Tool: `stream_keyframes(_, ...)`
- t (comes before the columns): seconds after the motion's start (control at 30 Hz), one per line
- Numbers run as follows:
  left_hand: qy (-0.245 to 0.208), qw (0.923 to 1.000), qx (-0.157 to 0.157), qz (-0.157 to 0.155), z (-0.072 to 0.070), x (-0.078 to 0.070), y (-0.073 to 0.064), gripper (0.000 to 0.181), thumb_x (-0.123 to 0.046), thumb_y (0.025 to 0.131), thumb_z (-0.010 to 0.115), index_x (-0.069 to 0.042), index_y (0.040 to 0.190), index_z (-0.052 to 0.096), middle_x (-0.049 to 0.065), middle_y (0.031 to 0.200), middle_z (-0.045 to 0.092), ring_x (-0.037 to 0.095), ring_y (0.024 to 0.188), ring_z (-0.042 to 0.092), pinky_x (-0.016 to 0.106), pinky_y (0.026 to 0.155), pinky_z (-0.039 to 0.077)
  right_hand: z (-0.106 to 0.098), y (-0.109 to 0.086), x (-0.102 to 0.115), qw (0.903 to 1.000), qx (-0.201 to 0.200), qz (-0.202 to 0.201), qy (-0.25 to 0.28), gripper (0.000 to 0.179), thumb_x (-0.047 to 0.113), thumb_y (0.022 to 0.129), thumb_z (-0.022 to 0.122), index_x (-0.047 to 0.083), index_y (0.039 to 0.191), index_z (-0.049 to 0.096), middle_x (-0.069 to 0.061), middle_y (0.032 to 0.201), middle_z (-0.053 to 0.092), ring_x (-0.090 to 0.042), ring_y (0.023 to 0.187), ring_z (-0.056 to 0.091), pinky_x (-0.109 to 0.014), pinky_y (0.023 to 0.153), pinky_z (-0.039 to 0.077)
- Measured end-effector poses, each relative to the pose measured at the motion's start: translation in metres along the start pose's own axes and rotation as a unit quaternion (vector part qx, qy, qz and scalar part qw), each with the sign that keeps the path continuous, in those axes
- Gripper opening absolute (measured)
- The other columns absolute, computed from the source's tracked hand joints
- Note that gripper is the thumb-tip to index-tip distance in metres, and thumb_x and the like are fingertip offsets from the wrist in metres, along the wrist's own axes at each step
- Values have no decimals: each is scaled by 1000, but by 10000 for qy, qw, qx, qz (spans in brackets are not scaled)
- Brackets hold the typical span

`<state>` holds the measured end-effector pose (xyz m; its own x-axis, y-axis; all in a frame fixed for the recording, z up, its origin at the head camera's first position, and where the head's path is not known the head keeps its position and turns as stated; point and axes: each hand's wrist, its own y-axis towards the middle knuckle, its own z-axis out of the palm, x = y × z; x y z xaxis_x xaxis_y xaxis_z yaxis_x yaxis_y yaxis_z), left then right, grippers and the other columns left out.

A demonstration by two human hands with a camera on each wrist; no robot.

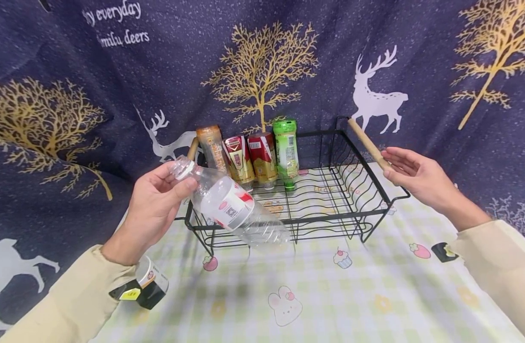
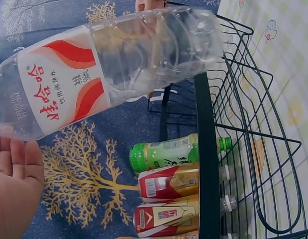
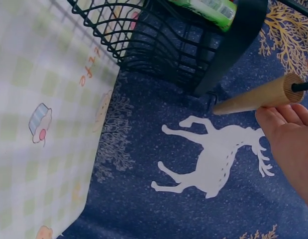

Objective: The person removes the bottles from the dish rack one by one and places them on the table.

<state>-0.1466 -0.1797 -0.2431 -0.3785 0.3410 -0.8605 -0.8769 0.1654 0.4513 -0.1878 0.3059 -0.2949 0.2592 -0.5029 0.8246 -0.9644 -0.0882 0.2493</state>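
My left hand (image 1: pixel 153 205) grips an uncapped clear plastic bottle (image 1: pixel 228 202) by its neck. The bottle slants down to the right above the front rail of a black wire dish rack (image 1: pixel 331 216); a white-and-red label (image 2: pixel 64 79) wraps it. At the rack's right end, my right hand (image 1: pixel 425 178) holds the near end of a wooden handle (image 1: pixel 367 143) between thumb and fingers. Several bottles lean neck-down along the back left of the rack: an orange one (image 1: pixel 212 145), two red-and-gold ones (image 1: pixel 237 159), and a green one (image 1: pixel 286 150).
A pale checked tablecloth (image 1: pixel 318 295) with cartoon prints lies under the rack. Behind stands a dark blue cloth (image 1: pixel 176 71) with trees and deer. Below the left wrist, a white-and-black cup-like object (image 1: pixel 153 278) is partly covered by the sleeve.
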Motion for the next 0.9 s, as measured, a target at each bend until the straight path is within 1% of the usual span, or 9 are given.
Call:
stream_keyframes(0.07,25,10000,25,-14,-1,0,-1,24,13,90,63,-1,109,69,11,104,72,18,103,68,25,92,54,1,0,-3,9999,4,-153,22,59,8,99,62,-8,149,35,1,140,53,10,118,49,-5,93,42)
stream_keyframes(0.17,26,10000,68,-54,-1,-1,-2,26,15,90,62,-1,110,69,11,105,72,18,102,69,26,92,54,1,0,-7,9995,-14,-308,90,58,4,99,61,-11,148,35,6,138,55,13,116,49,-5,93,42)
stream_keyframes(0.23,45,9999,109,-57,-2,-2,-3,27,15,90,61,-1,110,69,11,105,73,18,102,69,26,92,55,1,0,-9,9993,-19,-335,165,57,1,98,60,-12,148,34,10,138,55,15,115,49,-4,93,42)
stream_keyframes(0.3,55,9998,173,-34,-2,-3,-4,27,15,91,61,-1,110,69,11,105,73,18,101,69,26,91,55,1,0,-10,9991,-9,-354,219,56,-1,98,59,-13,148,34,11,139,54,16,114,49,-4,92,42)
stream_keyframes(0.4,94,9994,329,60,-2,-5,-4,24,13,92,61,0,111,67,12,106,72,19,102,69,26,90,55,2,-1,-11,9992,9,-340,189,56,-3,98,58,-12,148,34,4,145,52,16,116,49,-4,93,42)
stream_keyframes(0.5,146,9990,419,77,-1,-8,-4,24,12,93,59,0,112,66,13,108,71,20,104,68,26,91,54,2,-1,-12,9995,14,-328,41,57,-2,99,57,-11,149,33,-9,152,46,13,121,47,-4,94,41)
stream_keyframes(0.57,201,9989,415,42,-1,-9,-4,25,13,94,57,-1,112,67,13,110,71,20,106,68,25,91,54,3,-1,-13,9994,4,-329,-53,57,-1,99,56,-10,150,32,-18,153,41,10,124,46,-4,94,40)
stream_keyframes(0.63,292,9988,382,-37,-1,-10,-4,28,14,94,56,-2,113,67,12,111,72,20,107,67,25,90,54,4,-2,-13,9994,-11,-326,-124,57,0,99,56,-10,150,32,-22,153,39,7,127,45,-4,94,40)
stream_keyframes(0.9,692,9969,271,-248,-4,-13,-8,33,17,92,55,-4,114,69,11,108,73,19,107,67,26,89,55,8,-2,-14,9993,-103,-296,-193,56,1,100,55,-9,150,33,-25,152,39,5,128,45,-3,94,39)
